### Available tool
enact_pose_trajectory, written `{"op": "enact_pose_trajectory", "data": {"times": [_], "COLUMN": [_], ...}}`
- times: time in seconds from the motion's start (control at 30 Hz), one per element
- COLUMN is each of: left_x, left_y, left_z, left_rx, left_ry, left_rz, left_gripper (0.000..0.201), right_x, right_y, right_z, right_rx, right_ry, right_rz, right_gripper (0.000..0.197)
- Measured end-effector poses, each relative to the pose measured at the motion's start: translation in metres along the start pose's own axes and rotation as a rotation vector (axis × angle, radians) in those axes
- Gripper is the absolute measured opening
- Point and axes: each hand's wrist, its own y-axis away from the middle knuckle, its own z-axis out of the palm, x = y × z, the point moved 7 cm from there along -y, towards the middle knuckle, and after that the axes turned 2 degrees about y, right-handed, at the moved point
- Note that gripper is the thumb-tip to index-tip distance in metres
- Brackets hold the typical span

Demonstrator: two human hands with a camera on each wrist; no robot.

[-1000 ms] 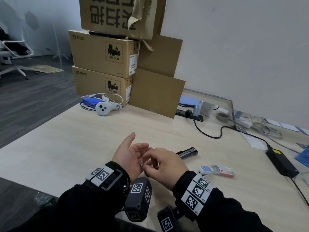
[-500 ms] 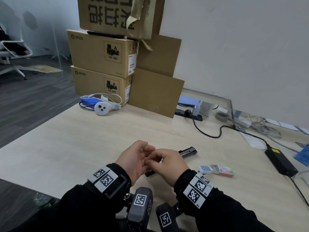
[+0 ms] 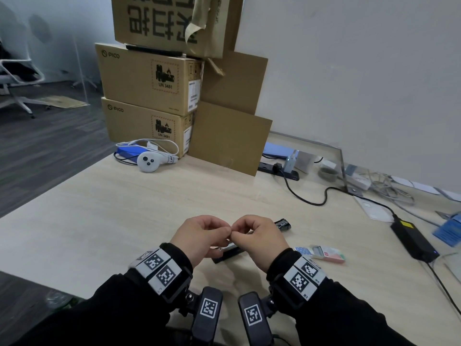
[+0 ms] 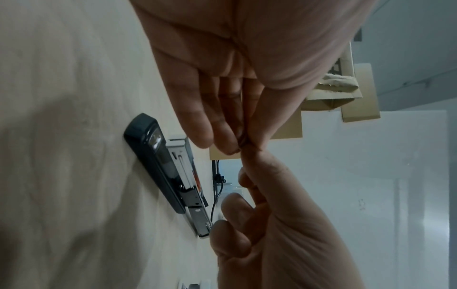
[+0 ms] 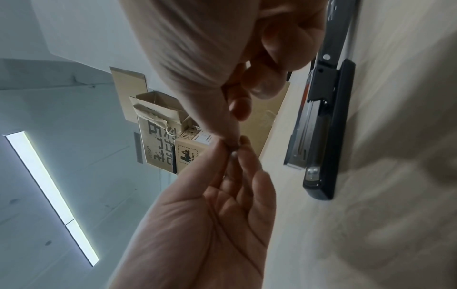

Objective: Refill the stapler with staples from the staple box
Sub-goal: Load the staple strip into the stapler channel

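The black stapler [image 3: 230, 252] lies opened out flat on the table, its metal staple channel [image 4: 189, 176] facing up; the wrist views show it as well [image 5: 326, 127]. Both hands hover just above it with their fingertips meeting. My left hand [image 3: 224, 233] and right hand [image 3: 237, 234] each pinch a small silvery piece of staples [image 5: 233, 153] between thumb and forefinger. Most of that piece is hidden by the fingers. The pink, white and blue staple box [image 3: 321, 253] lies on the table to the right of my right wrist.
Stacked cardboard boxes [image 3: 147, 81] stand at the back of the table [image 3: 99, 208], with a white controller [image 3: 149, 162] in front. A black cable [image 3: 306, 199] runs to a power brick [image 3: 411, 238] at the right. A power strip and small clutter sit by the wall.
My left hand was open, palm up, with the right fingers picking at it. Now both hands have curled and turned palm down, fingertips pinched together over the stapler.
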Motion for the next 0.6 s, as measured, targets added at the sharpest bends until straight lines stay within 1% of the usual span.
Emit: {"op": "enact_pose_trajectory", "data": {"times": [0.1,0.2,0.23,0.3,0.37,0.43,0.6], "left_x": [0.004,0.004,0.002,-0.004,-0.01,-0.013,-0.015], "left_y": [-0.001,-0.003,-0.004,-0.006,-0.007,-0.009,-0.014], "left_z": [-0.005,-0.015,-0.015,-0.013,-0.008,-0.005,-0.006], "left_rx": [0.063,0.147,0.146,0.102,0.05,0.012,-0.015], "left_ry": [-0.136,-0.293,-0.321,-0.399,-0.493,-0.526,-0.608], "left_rz": [0.068,0.13,0.124,0.098,0.077,0.054,0.014], "left_gripper": [0.003,0.006,0.007,0.012,0.02,0.025,0.017], "right_x": [0.006,0.025,0.032,0.046,0.056,0.062,0.067], "right_y": [-0.005,-0.014,-0.017,-0.02,-0.022,-0.024,-0.028], "right_z": [-0.008,-0.025,-0.03,-0.034,-0.034,-0.033,-0.03], "right_rx": [-0.001,0.04,0.05,0.051,0.047,0.044,0.008], "right_ry": [-0.052,-0.124,-0.131,-0.093,-0.029,0.007,0.062], "right_rz": [0.064,0.207,0.254,0.32,0.356,0.378,0.386], "right_gripper": [0.01,0.015,0.017,0.017,0.015,0.015,0.018]}}
